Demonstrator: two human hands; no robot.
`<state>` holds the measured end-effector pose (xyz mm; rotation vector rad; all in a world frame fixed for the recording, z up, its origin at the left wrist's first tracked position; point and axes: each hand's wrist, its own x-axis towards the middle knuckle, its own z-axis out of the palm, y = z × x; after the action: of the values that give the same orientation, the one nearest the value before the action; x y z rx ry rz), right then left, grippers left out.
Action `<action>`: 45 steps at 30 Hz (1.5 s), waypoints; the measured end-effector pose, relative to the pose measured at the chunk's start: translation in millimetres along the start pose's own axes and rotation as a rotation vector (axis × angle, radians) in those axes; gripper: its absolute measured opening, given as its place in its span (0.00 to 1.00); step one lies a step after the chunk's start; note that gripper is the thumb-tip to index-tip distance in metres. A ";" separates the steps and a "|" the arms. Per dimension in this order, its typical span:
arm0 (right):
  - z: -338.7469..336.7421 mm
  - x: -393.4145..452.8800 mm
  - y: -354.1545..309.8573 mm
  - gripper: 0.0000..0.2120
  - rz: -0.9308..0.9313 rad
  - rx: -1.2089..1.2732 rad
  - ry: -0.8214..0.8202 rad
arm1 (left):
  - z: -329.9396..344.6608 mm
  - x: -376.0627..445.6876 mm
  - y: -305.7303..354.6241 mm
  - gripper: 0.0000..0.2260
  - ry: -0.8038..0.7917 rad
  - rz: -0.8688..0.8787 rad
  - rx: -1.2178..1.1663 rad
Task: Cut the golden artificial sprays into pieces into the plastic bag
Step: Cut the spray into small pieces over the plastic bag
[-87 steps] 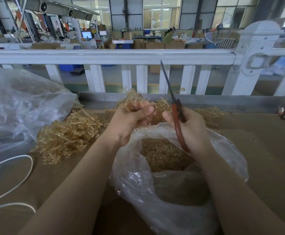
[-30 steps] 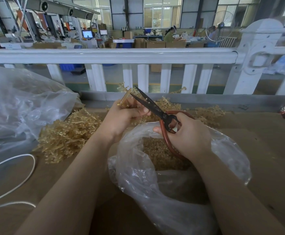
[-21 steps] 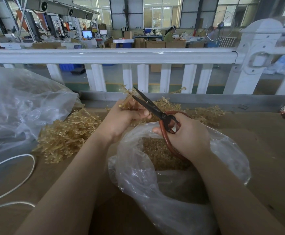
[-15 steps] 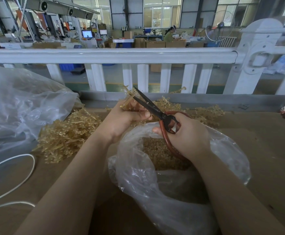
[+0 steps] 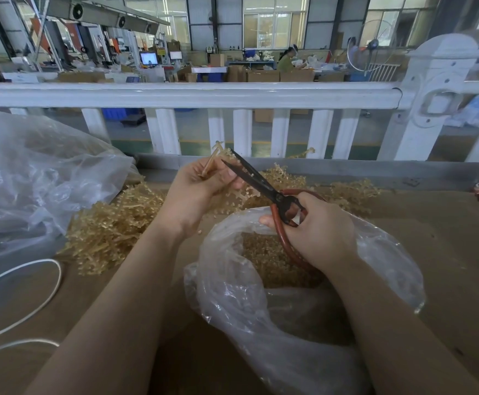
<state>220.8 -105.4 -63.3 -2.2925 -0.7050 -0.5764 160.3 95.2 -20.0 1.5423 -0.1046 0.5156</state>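
Head: scissors (image 5: 264,185) (blades parted) at spray (image 5: 210,165)

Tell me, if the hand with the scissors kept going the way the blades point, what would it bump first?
Probably the golden spray that the left hand pinches; the scissors in the right hand already point at it.

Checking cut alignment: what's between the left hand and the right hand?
Head view: the scissors blades, slightly parted, span from the right hand to the golden spray the left hand pinches.
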 end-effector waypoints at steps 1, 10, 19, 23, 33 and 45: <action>-0.2 0.1 -0.7 0.36 -0.002 0.001 0.003 | -0.4 -0.1 0.4 0.04 -0.003 0.009 0.016; -0.4 0.0 0.6 0.33 -0.033 -0.044 0.014 | -0.4 -0.5 3.3 0.06 0.002 0.009 0.056; -1.4 1.2 -0.6 0.28 -0.072 -0.047 0.049 | 3.6 -0.7 3.9 0.10 -0.027 0.042 0.008; -0.5 1.1 -0.3 0.30 -0.072 -0.029 0.048 | 1.9 -2.4 -0.8 0.05 -0.051 0.012 0.052; 1.2 1.6 2.9 0.23 -0.064 -0.048 0.032 | 14.8 -4.4 -4.1 0.08 -0.155 0.049 -0.009; 1.8 0.1 2.7 0.26 -0.054 -0.073 0.104 | 14.2 -2.0 -10.9 0.09 -0.119 -0.034 -0.030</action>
<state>222.9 -105.8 -65.7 -2.2978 -0.7076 -0.7526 166.2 81.5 -30.2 1.5420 -0.1766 0.3938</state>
